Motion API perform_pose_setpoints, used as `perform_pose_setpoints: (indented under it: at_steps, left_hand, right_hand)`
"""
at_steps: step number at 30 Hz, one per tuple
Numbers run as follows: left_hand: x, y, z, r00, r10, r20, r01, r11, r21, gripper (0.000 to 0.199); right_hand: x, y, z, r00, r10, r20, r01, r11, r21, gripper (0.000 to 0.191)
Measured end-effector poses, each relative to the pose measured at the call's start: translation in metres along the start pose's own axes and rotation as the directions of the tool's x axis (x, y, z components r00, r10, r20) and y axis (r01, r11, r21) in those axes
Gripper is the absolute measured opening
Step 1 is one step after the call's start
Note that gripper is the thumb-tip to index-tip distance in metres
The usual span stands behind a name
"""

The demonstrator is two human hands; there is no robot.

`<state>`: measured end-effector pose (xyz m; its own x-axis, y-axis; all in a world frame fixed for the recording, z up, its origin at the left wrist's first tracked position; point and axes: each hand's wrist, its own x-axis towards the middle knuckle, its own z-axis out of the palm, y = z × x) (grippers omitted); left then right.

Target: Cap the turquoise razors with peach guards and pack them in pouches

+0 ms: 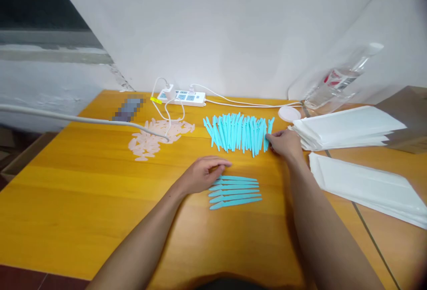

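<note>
My right hand [283, 142] is closed, thumb and fingertips pinching a turquoise plastic stick [270, 125] at the right end of a wide pile. That pile of turquoise sticks [235, 132] lies mostly upright in my view, many overlapping. My left hand [205, 174] rests lower, fingers stretched to the right and thumb apart. Under and beside its thumb is a neat row of several turquoise sticks [235, 194], lying side by side crosswise. Each one tapers to the right and has a broader, blade-like left end. Their exact kind cannot be made out.
Small pale pink pieces [150, 138] lie scattered at left, crossed by a white cable [83, 121]. A power strip [187, 98] sits by the wall. At right are white padded envelopes [350, 127], a round white lid [289, 114], a clear bottle [340, 78] and a cardboard box [407, 116].
</note>
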<state>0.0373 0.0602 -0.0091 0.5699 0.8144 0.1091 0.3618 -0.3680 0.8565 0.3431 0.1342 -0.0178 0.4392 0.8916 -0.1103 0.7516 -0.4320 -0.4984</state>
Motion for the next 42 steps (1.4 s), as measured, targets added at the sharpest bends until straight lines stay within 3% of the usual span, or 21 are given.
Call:
perform_pose_setpoints:
  at_steps: [3, 6, 8, 10, 12, 15, 18, 24, 31, 35, 39, 42]
  left_hand:
    - [-0.002, 0.001, -0.012, 0.994, -0.069, -0.086, 0.07, 0.998, 0.005, 0.029]
    - [-0.008, 0.001, -0.038, 0.977, -0.093, -0.194, 0.106, 0.992, 0.062, 0.028]
    - [-0.017, -0.001, -0.062, 0.948, -0.11, -0.3, 0.149, 0.983, 0.11, 0.03]
    - [-0.033, -0.009, -0.087, 0.895, -0.13, -0.428, 0.241, 0.946, 0.218, 0.032]
    - [-0.053, -0.02, -0.107, 0.851, -0.153, -0.502, 0.381, 0.838, 0.391, 0.032]
    - [-0.085, -0.039, -0.122, 0.794, -0.232, -0.562, 0.571, 0.6, 0.56, 0.031]
    - [-0.104, -0.051, -0.123, 0.769, -0.303, -0.562, 0.636, 0.448, 0.629, 0.033]
    - [-0.105, -0.049, -0.119, 0.776, -0.335, -0.533, 0.63, 0.437, 0.642, 0.032]
    - [-0.104, -0.047, -0.116, 0.805, -0.279, -0.523, 0.592, 0.404, 0.697, 0.034]
    - [-0.106, -0.052, -0.11, 0.82, -0.223, -0.528, 0.565, 0.468, 0.68, 0.034]
    - [-0.118, -0.051, -0.103, 0.772, -0.156, -0.616, 0.59, 0.537, 0.604, 0.035]
    - [-0.13, -0.047, -0.101, 0.752, -0.236, -0.616, 0.633, 0.522, 0.572, 0.036]
  right_hand:
    - [0.004, 0.002, -0.001, 1.0, 0.013, 0.026, -0.014, 0.999, 0.046, 0.02]
    - [-0.002, 0.009, -0.009, 1.0, 0.019, -0.015, -0.017, 0.995, 0.103, 0.02]
    - [-0.012, 0.015, -0.017, 0.999, -0.005, -0.043, 0.016, 0.971, 0.239, 0.022]
    - [-0.026, 0.02, -0.027, 0.997, -0.075, 0.002, 0.065, 0.88, 0.471, 0.028]
    - [-0.043, 0.022, -0.034, 0.973, -0.197, 0.122, 0.073, 0.76, 0.646, 0.039]
    - [-0.063, 0.019, -0.037, 0.876, -0.38, 0.297, 0.085, 0.727, 0.682, 0.046]
    - [-0.073, 0.006, -0.028, 0.796, -0.479, 0.369, 0.17, 0.763, 0.623, 0.041]
    - [-0.075, -0.025, -0.003, 0.706, -0.559, 0.435, 0.346, 0.808, 0.476, 0.043]
    - [-0.077, -0.026, 0.01, 0.696, -0.551, 0.459, 0.385, 0.827, 0.409, 0.046]
    - [-0.077, -0.024, 0.011, 0.7, -0.558, 0.446, 0.389, 0.821, 0.418, 0.047]
    - [-0.077, -0.022, 0.01, 0.687, -0.577, 0.442, 0.4, 0.807, 0.433, 0.044]
    - [-0.077, -0.021, 0.008, 0.66, -0.598, 0.455, 0.405, 0.793, 0.455, 0.041]
